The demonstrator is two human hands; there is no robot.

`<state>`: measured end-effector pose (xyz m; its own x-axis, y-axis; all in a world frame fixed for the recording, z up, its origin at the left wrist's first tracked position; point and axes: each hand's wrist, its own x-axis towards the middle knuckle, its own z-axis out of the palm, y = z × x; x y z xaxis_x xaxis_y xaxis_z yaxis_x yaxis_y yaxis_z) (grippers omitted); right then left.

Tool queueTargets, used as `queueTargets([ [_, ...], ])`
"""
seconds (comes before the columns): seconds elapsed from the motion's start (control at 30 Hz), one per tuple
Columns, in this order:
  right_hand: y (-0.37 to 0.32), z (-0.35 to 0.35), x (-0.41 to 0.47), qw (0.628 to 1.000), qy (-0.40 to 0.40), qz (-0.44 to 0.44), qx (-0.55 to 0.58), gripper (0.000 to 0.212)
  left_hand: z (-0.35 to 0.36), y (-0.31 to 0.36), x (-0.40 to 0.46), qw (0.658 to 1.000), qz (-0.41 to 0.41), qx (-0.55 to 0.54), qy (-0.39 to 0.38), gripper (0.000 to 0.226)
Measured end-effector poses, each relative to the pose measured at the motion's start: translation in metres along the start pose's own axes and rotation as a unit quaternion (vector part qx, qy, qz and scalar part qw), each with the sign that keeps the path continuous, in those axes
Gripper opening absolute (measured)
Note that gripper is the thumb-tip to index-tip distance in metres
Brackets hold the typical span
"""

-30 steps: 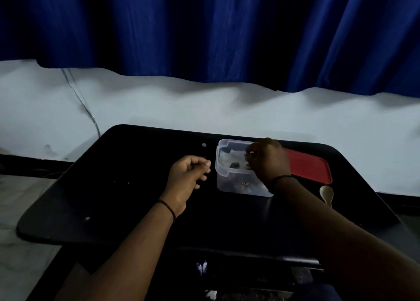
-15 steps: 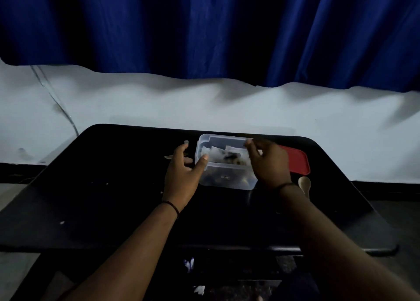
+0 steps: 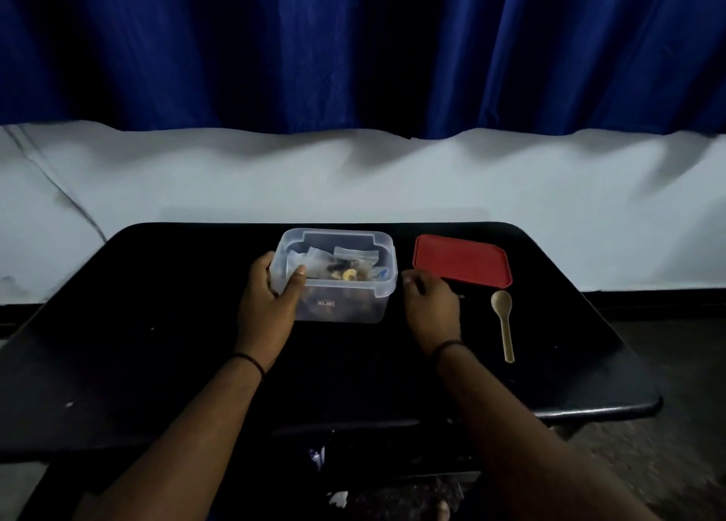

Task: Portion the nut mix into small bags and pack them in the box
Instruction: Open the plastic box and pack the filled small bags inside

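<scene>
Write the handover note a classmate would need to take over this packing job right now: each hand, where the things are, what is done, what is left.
Left hand: grips the near left corner of the clear box, thumb over the rim.
Right hand: holds nothing, fingers loosely curled, between the box and the red lid.
Box stands open on the black table, with small filled bags inside. Lid lies flat to its right; the spoon lies nearer, below the lid.
Done: bags are in the box.
Left: probably fit the lid; whether more bags remain cannot be seen.
</scene>
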<state>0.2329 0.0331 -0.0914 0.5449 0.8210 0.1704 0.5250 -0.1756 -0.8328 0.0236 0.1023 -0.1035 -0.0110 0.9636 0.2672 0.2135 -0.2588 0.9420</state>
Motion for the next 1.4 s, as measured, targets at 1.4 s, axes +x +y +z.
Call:
queueTargets([
  [1.4, -0.073, 0.003, -0.015, 0.835, 0.166, -0.511, -0.12, 0.025, -0.012, 0.038, 0.002, 0.958, 0.277, 0.072, 0.024, 0.048],
])
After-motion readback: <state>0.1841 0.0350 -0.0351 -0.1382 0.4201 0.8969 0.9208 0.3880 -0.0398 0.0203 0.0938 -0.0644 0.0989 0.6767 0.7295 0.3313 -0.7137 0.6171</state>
